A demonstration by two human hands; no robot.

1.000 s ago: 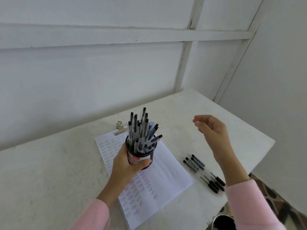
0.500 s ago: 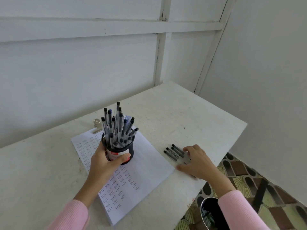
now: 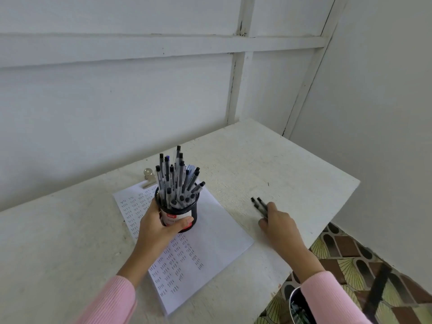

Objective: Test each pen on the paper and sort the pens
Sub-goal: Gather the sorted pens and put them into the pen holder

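Left hand (image 3: 156, 228): fingers and thumb wrapped round black mesh cylindrical pen holder (image 3: 195, 212). Right hand (image 3: 281, 226): palm-down, fingers over loose black pens (image 3: 259, 204); grip unclear.

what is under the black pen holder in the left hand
The pen holder, gripped by the left hand, is over the paper, a sheet with rows of pen marks on the table. The patch beneath its base is covered; whether it touches the paper cannot be told.
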